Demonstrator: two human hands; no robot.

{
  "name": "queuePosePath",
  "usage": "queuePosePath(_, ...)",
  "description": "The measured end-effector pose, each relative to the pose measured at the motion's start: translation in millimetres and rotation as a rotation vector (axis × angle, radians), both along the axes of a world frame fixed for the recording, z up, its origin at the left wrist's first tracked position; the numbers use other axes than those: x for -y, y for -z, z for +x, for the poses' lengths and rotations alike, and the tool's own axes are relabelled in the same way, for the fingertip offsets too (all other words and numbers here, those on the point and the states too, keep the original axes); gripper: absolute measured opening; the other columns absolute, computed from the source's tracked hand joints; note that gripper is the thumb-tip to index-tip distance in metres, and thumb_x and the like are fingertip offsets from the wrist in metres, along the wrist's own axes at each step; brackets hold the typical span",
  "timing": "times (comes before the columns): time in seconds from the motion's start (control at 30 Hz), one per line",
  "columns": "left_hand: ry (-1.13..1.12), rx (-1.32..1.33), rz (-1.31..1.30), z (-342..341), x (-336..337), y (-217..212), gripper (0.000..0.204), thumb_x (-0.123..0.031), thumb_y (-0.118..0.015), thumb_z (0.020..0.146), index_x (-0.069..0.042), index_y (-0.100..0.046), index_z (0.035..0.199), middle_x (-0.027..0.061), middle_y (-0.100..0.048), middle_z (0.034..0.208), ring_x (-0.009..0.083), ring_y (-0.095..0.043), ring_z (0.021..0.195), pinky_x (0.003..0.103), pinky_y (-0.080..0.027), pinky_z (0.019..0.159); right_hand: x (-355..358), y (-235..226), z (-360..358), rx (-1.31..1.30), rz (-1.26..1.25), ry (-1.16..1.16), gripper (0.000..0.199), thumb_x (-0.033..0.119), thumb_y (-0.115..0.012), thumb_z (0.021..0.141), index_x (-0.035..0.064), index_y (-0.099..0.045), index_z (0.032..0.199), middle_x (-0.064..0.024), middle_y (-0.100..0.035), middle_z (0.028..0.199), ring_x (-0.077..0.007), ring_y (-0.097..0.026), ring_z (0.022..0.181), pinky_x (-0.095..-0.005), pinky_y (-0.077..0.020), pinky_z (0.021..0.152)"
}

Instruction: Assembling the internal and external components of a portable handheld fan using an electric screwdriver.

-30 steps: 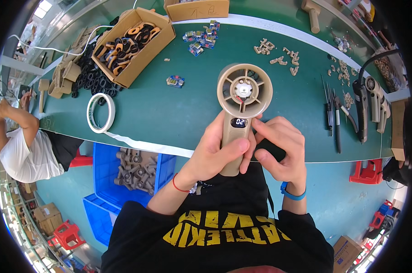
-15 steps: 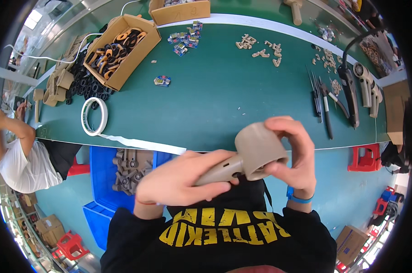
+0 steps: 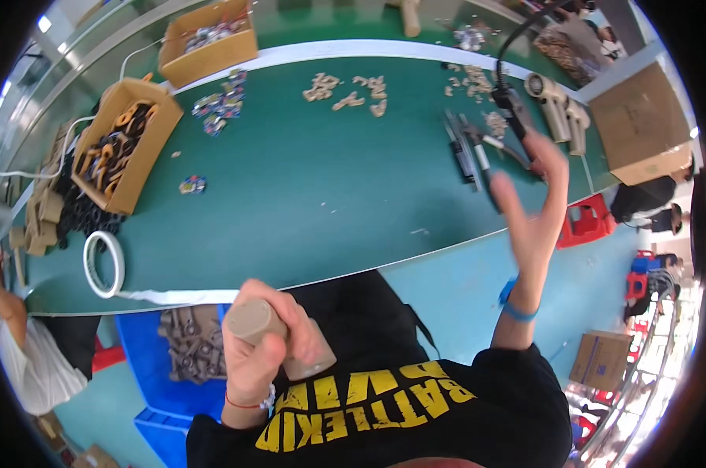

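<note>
My left hand is wrapped round a beige plastic housing shaped like a hair dryer, held close to my body below the table edge. The round end of its handle faces up, and its wider barrel shows partly beyond my fingers. Over the right part of the table my right hand is stretched out, thumb and fingers apart and blurred. Its fingers overlap the lower part of a black corded electric hand tool; whether they touch it is unclear. Beside it lie pliers and tweezers-like thin tools.
A tape roll stands at the table's left front, its strip along the edge. Cardboard boxes of parts sit at left. Small beige pieces lie farther back. A blue crate holds more housings. Another person works at far left.
My right hand has let go of the housing and moved right and away to the tools. My left hand has brought the housing down, turned handle end up. The view has shifted right.
</note>
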State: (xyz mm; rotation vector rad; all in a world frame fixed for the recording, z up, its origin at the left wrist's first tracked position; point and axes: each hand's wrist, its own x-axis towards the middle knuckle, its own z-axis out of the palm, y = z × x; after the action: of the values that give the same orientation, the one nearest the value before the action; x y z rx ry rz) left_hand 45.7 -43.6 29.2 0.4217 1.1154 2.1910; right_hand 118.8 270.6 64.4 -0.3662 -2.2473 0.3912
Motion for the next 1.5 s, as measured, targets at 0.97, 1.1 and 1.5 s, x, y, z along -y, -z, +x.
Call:
queuePosePath(0.97, 0.21, -0.536, -0.277, 23, 4, 22, 0.01, -0.008, -0.068, 0.079, -0.004, -0.059, 0.079, 0.0054, -0.06, 0.063, 0.0166, -0.059, 0.052, 0.025, -0.044, 0.049, 87, -4, -93, -0.391, -1.429, -1.234, 0.074, 0.069, -0.034, 0.086, 0.002, -0.051, 0.113, -0.0074, -0.043, 0.085, -0.0183, -0.041, 0.07, -0.03, -0.0368, 0.059)
queuePosePath(1.1, 0.173, -0.486, -0.284, 22, 5, 20, 0.012, -0.004, -0.071, 0.078, -0.003, -0.06, 0.08, 0.0042, -0.061, 0.064, 0.0132, -0.06, 0.055, 0.023, -0.045, 0.053, 84, -4, -92, -0.439, -1.413, -1.122, 0.072, 0.067, -0.032, 0.085, 0.0018, -0.053, 0.107, -0.0077, -0.044, 0.084, -0.0186, -0.041, 0.068, -0.0303, -0.0355, 0.057)
queuePosePath(1.5, -0.119, -0.283, -0.337, 10, -37, 5, 0.034, 0.002, -0.071, 0.08, -0.005, -0.067, 0.113, -0.0056, -0.052, 0.066, 0.0002, -0.045, 0.061, 0.018, -0.034, 0.054, 75, -46, -45, -0.609, -1.537, -1.442, 0.029, 0.037, -0.055, 0.092, 0.0079, -0.051, 0.094, -0.0032, -0.046, 0.073, -0.0132, -0.047, 0.056, -0.0262, -0.0445, 0.048)
